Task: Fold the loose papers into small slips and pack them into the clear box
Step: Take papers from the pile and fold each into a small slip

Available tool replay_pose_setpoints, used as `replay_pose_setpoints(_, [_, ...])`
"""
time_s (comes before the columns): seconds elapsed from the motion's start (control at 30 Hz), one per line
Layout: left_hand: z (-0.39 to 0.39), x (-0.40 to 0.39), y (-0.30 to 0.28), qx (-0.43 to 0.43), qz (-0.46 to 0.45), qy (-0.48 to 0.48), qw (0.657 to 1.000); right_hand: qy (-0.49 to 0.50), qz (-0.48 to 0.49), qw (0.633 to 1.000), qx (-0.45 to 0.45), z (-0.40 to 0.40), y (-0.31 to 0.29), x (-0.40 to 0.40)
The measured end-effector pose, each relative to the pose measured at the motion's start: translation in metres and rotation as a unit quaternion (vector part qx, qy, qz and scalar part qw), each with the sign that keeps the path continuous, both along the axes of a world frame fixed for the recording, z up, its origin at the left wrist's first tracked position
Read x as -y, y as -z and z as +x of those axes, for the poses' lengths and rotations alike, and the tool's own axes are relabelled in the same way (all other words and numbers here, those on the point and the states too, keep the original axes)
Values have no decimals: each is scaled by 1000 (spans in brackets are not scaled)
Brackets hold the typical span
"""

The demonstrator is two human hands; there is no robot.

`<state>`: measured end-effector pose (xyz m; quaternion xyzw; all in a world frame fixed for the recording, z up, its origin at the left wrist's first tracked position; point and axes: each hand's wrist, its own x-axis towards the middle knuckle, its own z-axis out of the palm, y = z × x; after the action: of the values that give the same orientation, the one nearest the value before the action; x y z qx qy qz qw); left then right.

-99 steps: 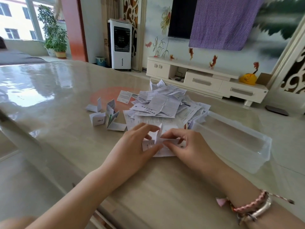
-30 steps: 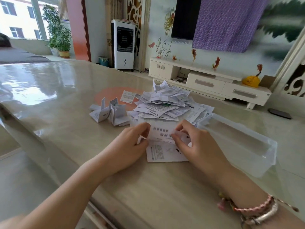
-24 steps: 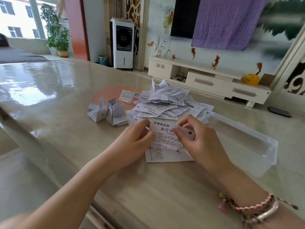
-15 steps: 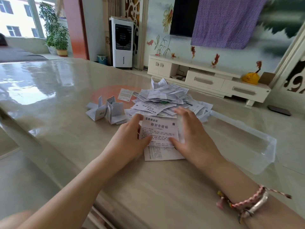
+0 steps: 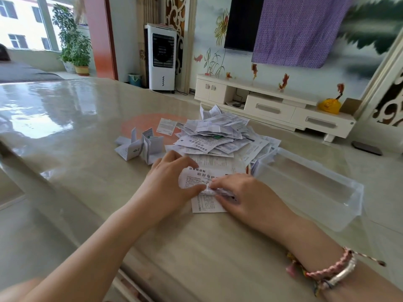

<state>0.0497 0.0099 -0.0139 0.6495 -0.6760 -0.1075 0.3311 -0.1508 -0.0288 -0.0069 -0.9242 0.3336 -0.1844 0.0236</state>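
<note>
Both hands, left hand (image 5: 168, 182) and right hand (image 5: 242, 192), pinched the thin leaflet (image 5: 204, 177) at its fold; judged light, floppy, best held along the crease.

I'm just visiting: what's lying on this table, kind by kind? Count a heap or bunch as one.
Clear box: 1
Heap of loose papers: 1
Cluster of folded slips: 1 (too overlapped to count singly)
Lone sheet beside the heap: 1
Sheet being folded: 1
Flat sheet beneath it: 1
Total: 6
</note>
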Motion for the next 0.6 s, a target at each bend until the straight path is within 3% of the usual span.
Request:
replay_pose_setpoints(0.2, [1,-6,0,44,-36,53,997,11,26,999,44,-1,-2,-4])
replay_pose_setpoints(0.6, [5,-1,4,-44,-23,-4,999,127,167,958,196,-1,-1,4])
